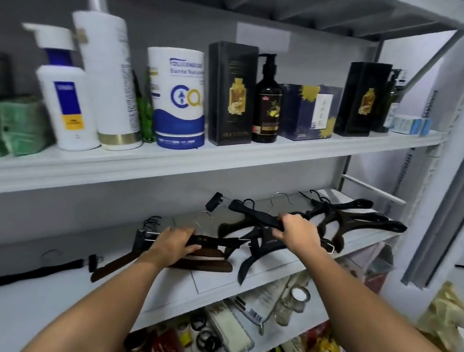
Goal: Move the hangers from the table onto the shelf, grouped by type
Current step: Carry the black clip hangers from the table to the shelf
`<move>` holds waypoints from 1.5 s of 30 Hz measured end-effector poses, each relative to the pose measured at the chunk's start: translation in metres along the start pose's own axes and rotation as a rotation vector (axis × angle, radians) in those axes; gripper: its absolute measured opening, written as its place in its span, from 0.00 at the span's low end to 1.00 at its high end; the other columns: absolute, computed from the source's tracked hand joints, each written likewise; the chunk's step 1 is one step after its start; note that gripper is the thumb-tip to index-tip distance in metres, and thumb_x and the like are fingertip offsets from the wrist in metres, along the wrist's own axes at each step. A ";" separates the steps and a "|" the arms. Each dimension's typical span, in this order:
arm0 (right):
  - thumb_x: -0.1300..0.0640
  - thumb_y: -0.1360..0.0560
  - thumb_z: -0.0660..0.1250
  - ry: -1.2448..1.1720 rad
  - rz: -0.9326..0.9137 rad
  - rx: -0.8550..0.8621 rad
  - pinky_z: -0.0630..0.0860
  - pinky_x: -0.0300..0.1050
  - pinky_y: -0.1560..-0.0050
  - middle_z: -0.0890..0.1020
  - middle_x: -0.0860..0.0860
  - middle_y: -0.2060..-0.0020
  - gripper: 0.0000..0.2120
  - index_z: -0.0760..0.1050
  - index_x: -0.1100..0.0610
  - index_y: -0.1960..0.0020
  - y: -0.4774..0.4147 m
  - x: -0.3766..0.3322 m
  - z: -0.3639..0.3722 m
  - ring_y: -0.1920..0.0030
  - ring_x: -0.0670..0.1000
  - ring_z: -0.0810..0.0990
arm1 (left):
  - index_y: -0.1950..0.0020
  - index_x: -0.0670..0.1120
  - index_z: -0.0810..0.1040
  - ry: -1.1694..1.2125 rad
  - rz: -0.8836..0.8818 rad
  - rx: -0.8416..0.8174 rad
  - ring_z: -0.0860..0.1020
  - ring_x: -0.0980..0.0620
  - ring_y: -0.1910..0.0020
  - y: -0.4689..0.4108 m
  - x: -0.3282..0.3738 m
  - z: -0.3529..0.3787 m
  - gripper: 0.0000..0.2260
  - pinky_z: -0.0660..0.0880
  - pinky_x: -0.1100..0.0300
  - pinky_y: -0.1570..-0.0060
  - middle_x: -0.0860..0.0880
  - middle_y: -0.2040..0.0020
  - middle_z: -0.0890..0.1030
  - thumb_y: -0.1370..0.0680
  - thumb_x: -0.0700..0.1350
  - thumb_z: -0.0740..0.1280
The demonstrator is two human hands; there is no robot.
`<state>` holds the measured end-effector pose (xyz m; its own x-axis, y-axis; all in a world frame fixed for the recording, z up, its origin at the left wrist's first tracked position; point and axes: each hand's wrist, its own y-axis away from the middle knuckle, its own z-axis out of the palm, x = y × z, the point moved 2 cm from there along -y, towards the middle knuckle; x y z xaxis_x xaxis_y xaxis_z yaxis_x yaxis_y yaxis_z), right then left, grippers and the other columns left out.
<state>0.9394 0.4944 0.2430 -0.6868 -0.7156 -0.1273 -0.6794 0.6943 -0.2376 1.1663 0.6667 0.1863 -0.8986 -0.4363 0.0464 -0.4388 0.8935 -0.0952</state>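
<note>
Both my hands are on hangers over the white middle shelf (213,284). My left hand (173,245) grips a black clip hanger (212,241) lying on brown wooden hangers (204,264). My right hand (299,233) grips a black bar hanger (252,214) held just above a pile of black plastic hangers (260,246). Further right on the same shelf lies a group of dark, broad-shouldered hangers (361,218). At the shelf's left end lies a black clip hanger (40,273), blurred.
The upper shelf (198,160) carries white pump bottles (92,75), a blue-and-white canister (180,98), dark boxes and a dark pump bottle. The lower shelf holds jars, boxes and small packets. A grey upright post (446,198) stands on the right.
</note>
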 end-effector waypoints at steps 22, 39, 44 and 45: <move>0.48 0.22 0.64 -0.135 -0.436 -0.132 0.70 0.46 0.60 0.82 0.55 0.52 0.14 0.74 0.56 0.43 0.008 -0.226 0.087 0.51 0.58 0.81 | 0.54 0.49 0.67 0.095 -0.472 0.024 0.72 0.50 0.56 0.218 -0.191 0.009 0.11 0.67 0.53 0.50 0.52 0.55 0.73 0.21 0.55 0.61; 0.49 0.21 0.62 -0.020 -0.324 -0.221 0.76 0.49 0.53 0.80 0.55 0.51 0.13 0.72 0.54 0.40 -0.005 -0.406 0.155 0.50 0.57 0.81 | 0.36 0.41 0.70 0.195 -0.387 -0.194 0.71 0.44 0.38 0.209 -0.391 0.082 0.18 0.68 0.54 0.39 0.43 0.38 0.73 0.20 0.51 0.61; 0.51 0.21 0.62 0.031 -0.298 -0.246 0.74 0.48 0.57 0.81 0.54 0.52 0.12 0.72 0.56 0.41 -0.004 -0.414 0.171 0.51 0.58 0.81 | 0.35 0.42 0.71 0.226 -0.320 -0.098 0.71 0.45 0.39 0.199 -0.406 0.101 0.17 0.68 0.55 0.42 0.43 0.39 0.72 0.20 0.51 0.60; 0.51 0.21 0.62 0.034 -0.293 -0.246 0.73 0.47 0.58 0.81 0.55 0.52 0.12 0.71 0.56 0.41 -0.004 -0.415 0.172 0.51 0.58 0.81 | 0.34 0.42 0.71 0.230 -0.324 -0.091 0.70 0.45 0.39 0.196 -0.409 0.103 0.18 0.67 0.55 0.41 0.43 0.38 0.71 0.20 0.51 0.61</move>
<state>1.2716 0.7757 0.1307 -0.4597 -0.8864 -0.0550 -0.8870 0.4613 -0.0206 1.4476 1.0096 0.0462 -0.6860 -0.6708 0.2818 -0.6880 0.7241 0.0487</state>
